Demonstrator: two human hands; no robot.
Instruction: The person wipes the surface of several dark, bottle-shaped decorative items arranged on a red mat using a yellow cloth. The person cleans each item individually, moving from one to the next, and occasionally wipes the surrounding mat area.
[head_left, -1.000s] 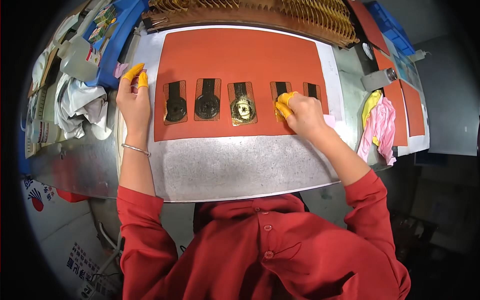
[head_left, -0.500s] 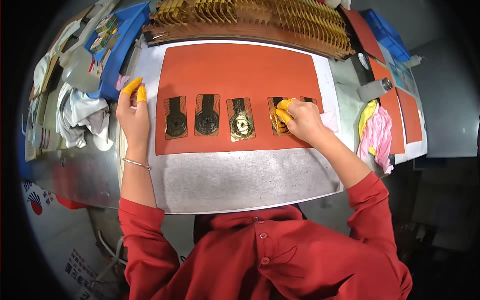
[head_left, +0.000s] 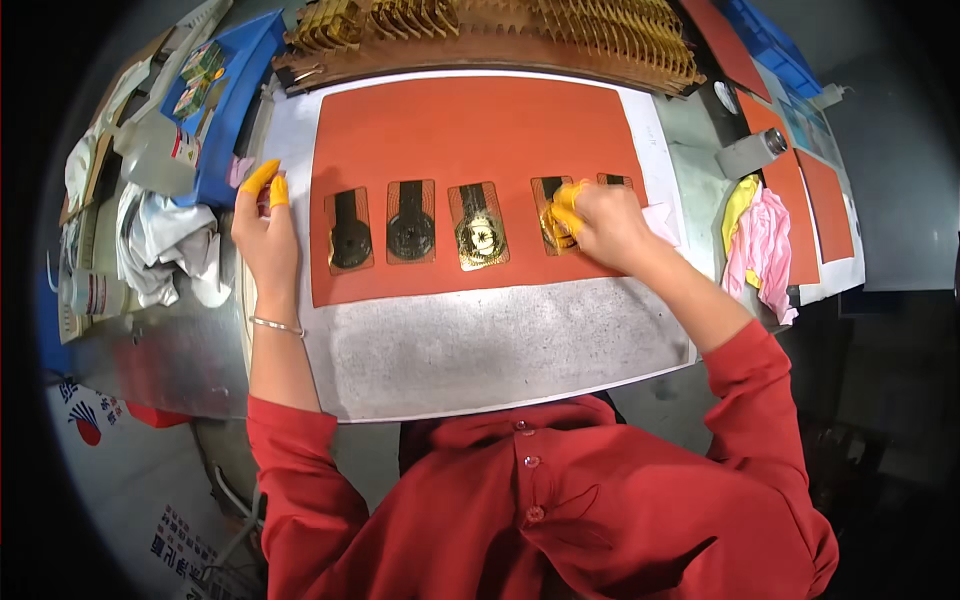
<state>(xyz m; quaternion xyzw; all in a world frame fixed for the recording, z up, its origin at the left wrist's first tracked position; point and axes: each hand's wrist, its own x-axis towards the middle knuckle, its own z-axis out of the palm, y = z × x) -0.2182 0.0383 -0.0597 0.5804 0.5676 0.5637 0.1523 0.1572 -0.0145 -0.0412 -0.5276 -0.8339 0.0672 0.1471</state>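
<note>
Several small patterned rectangular pieces, each with a dark round-and-stem shape, lie in a row on the orange-red mat [head_left: 470,125]. The middle piece [head_left: 478,228] shines gold. My right hand [head_left: 608,228], with yellow finger covers, is closed at the gold-and-black piece [head_left: 555,240] right of it. Its fingertips hide part of that piece, and what they hold is unclear. A pale scrap [head_left: 661,222] shows beside this hand. My left hand [head_left: 266,225], also wearing yellow finger covers, is raised left of the mat, finger and thumb curled close. A pink scrap [head_left: 240,170] shows beside its fingertips.
A wooden rack [head_left: 490,58] of gold curved pieces spans the back. On the left are a blue bin [head_left: 240,85], a translucent jug [head_left: 155,150] and white cloth [head_left: 165,245]. A capped bottle [head_left: 752,153] and pink cloth [head_left: 765,245] are at the right.
The whole view has shifted slightly. My right hand has turned a little at the same piece, its fingers more tucked under. My left hand keeps nearly the same pose.
</note>
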